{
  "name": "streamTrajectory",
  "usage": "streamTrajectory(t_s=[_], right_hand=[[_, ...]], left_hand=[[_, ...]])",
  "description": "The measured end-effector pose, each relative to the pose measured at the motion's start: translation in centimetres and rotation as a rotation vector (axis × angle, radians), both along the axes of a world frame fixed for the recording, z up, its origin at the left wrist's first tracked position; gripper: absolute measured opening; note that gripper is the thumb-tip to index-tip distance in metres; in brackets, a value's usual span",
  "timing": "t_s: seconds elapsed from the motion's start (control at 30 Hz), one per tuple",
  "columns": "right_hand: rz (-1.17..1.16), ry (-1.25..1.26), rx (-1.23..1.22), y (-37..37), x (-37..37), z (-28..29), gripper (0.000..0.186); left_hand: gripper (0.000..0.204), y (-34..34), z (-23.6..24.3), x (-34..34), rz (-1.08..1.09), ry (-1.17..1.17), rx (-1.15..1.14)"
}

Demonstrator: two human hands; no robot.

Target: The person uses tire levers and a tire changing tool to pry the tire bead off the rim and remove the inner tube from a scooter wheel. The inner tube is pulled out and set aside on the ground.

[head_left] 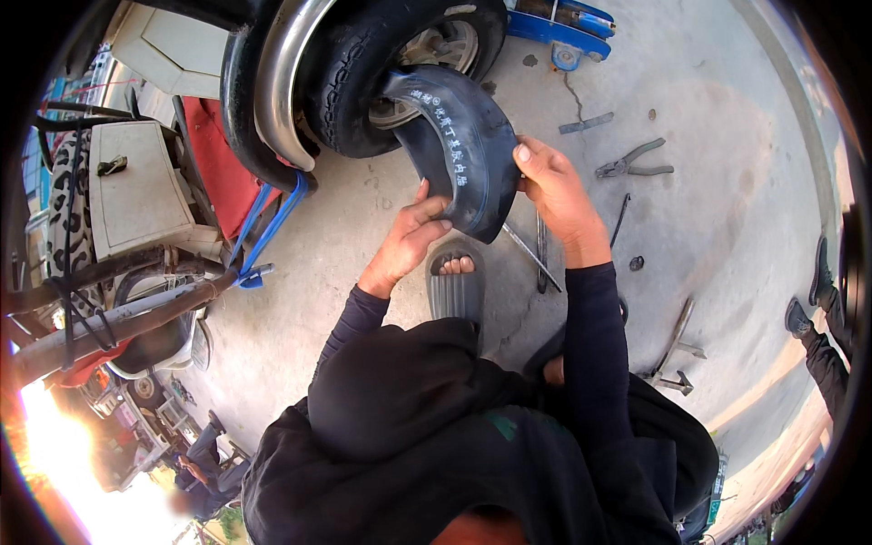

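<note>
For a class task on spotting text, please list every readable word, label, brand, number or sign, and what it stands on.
Black inner tube, held by the left hand and right hand: white printed characters, wording not copied here.
Black clothing: a green mark, too unclear to tell whether it is lettering.
Green-edged thing, lower right: too small to read.

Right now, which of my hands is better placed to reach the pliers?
Probably your right hand: the pliers lie on its right, farther from your left hand. Both hold the black tube.
</note>
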State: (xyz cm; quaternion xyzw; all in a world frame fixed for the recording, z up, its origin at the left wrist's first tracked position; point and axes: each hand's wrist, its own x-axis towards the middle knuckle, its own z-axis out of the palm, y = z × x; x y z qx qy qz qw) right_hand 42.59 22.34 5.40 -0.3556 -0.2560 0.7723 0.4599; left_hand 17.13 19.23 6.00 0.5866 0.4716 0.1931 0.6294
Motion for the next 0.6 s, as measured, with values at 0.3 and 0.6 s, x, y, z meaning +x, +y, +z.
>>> streamTrajectory(t_s=[0.3, 0.6], right_hand=[[0.036, -0.156, 0.032, -0.3, 0.1, -0.7, 0.025], [0.309, -0.171, 0.256, -1.3, -0.8, 3.7, 0.029]], left_hand=[[0.038, 0.1, -0.3, 2.1, 0.278, -0.177, -0.226], [0.054, -3.6, -6.3, -3.2, 0.357, -0.259, -0.303]])
